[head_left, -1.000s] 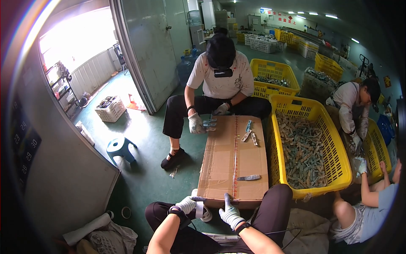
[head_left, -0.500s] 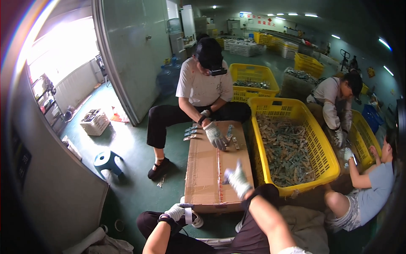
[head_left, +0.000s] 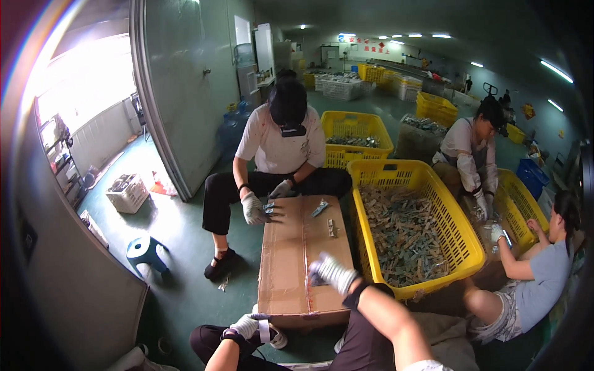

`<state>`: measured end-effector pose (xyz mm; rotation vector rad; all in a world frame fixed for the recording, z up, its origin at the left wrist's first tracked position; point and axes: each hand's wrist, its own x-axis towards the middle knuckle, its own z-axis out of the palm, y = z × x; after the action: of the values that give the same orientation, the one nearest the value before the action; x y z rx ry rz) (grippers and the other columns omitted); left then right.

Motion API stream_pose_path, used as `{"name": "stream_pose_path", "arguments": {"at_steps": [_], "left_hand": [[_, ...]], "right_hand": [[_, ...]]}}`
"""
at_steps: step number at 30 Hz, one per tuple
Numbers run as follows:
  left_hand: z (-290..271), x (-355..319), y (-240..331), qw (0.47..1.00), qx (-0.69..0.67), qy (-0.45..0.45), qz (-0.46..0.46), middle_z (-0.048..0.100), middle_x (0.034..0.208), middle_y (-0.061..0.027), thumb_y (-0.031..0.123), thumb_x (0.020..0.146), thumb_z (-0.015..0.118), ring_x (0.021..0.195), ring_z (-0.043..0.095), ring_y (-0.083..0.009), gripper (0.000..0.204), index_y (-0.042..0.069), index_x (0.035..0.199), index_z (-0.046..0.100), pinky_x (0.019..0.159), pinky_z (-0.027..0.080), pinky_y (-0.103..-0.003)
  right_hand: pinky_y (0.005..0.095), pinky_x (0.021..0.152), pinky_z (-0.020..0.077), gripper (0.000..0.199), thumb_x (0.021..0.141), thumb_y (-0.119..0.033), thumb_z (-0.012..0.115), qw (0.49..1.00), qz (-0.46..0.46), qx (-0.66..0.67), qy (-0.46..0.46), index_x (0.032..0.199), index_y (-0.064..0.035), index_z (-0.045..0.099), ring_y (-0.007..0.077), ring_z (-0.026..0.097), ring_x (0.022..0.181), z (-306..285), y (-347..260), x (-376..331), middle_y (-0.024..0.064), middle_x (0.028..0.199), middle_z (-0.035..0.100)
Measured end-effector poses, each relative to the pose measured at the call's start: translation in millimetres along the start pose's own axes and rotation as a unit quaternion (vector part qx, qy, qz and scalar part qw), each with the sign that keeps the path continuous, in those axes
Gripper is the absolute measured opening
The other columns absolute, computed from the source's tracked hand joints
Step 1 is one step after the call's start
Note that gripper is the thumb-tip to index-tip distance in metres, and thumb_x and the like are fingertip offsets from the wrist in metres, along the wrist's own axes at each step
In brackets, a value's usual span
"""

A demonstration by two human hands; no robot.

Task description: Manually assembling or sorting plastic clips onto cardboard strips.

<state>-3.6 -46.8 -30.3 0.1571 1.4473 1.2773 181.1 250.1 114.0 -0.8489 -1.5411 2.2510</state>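
Right hand (head_left: 332, 272) now reaching over box (head_left: 291, 272), fingers spread, gripping nothing; moments ago near lap. Left hand (head_left: 247, 324) staying low at box edge, pinching small white strip (head_left: 265, 331). Parts (head_left: 326, 217) lying at far end.

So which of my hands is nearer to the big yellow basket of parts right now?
Right. The right hand is over the cardboard box, just beside the yellow basket. The left hand is down at the box's near edge, farther from it.
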Motion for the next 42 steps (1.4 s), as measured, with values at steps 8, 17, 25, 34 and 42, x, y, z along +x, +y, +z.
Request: {"name": "stream_pose_path", "arguments": {"at_steps": [8,17,25,34,42], "left_hand": [[10,11,0,0.989,0.146,-0.018,0.031,0.068,0.09,0.0006,-0.012,0.084,0.047,0.081,0.059,-0.0105,0.037,0.008,0.101,0.072,0.075,0.05,-0.028],[6,7,-4,0.992,0.117,-0.009,0.045,0.07,0.092,-0.0036,-0.012,0.087,0.053,0.079,0.063,-0.0129,0.028,0.002,0.105,0.069,0.073,0.054,-0.028],[1,5,-3,0.991,0.123,-0.028,0.054,0.068,0.089,-0.0011,-0.005,0.085,0.061,0.077,0.06,-0.0103,0.023,0.006,0.102,0.07,0.072,0.053,-0.027],[4,7,0,0.99,0.124,-0.038,0.045,0.069,0.095,-0.0069,-0.012,0.088,0.05,0.081,0.064,-0.0143,0.029,0.0,0.109,0.067,0.075,0.054,-0.028],[5,5,0,0.995,0.085,-0.038,0.027,0.069,0.097,-0.0077,-0.011,0.088,0.051,0.083,0.065,-0.0164,0.028,0.0,0.108,0.067,0.076,0.054,-0.029]], "right_hand": [[0.0355,0.072,0.0504,0.093,0.087,-0.017,0.064,0.957,-0.007,-0.288,0.035,0.153,-0.0168,-0.001,0.0184,0.061,0.07,70,209,-87,0.0092,0.08,0.064],[0.045,0.081,0.049,0.086,0.087,-0.019,0.061,0.903,-0.016,-0.429,0.017,0.152,-0.0224,0.006,0.0339,0.063,0.08,63,212,-83,0.0152,0.09,0.065],[0.044,0.079,0.0497,0.087,0.086,-0.015,0.062,0.923,-0.051,-0.38,0.038,0.152,-0.0268,0.008,0.0315,0.063,0.078,67,223,-81,0.014,0.09,0.065],[0.0433,0.079,0.05,0.086,0.087,-0.014,0.062,0.92,-0.072,-0.384,0.04,0.152,-0.0273,0.008,0.03,0.063,0.077,64,224,-82,0.0137,0.09,0.065],[0.0424,0.077,0.0496,0.086,0.086,-0.013,0.062,0.926,-0.068,-0.369,0.037,0.152,-0.0266,0.009,0.0283,0.062,0.075,65,225,-82,0.0131,0.088,0.064]]}}
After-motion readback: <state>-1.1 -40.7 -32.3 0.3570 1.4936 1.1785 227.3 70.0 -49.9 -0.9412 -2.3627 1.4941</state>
